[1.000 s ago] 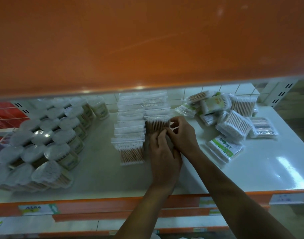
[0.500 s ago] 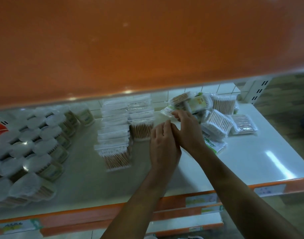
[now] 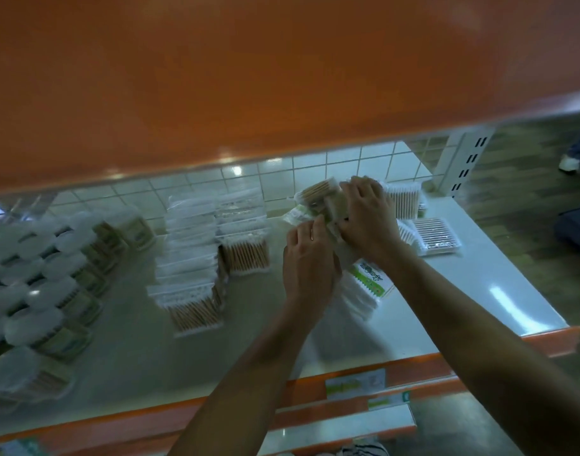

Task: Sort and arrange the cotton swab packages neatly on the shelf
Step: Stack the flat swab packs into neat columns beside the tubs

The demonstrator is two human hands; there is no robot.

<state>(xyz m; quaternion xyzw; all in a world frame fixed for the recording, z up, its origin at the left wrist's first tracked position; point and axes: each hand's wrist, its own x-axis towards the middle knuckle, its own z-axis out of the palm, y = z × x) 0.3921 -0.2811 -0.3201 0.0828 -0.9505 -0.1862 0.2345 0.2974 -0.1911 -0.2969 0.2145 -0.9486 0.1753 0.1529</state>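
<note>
Done: two neat rows (image 3: 213, 245) stand mid-way along the shelf (image 3: 479, 274).
Left: the loose pile (image 3: 427, 232), back right.
Hands: your right hand (image 3: 367, 218) curls onto that pile; your left hand (image 3: 310, 258) touches it, hold unclear.

My left hand (image 3: 310, 258) and my right hand (image 3: 369, 218), two hands in all, two rows of clear swab bags (image 3: 190, 258), one green-label pack (image 3: 369, 278), one flat swab tray (image 3: 437, 236), round tubs (image 3: 51, 291) too blurry for me to count

You're at a shop shelf (image 3: 479, 291). Price labels (image 3: 354, 383) sit on its orange front edge at lower right, a slotted upright (image 3: 463, 162) stands upper right, and identical swab tubs (image 3: 51, 291) crowd the left.
</note>
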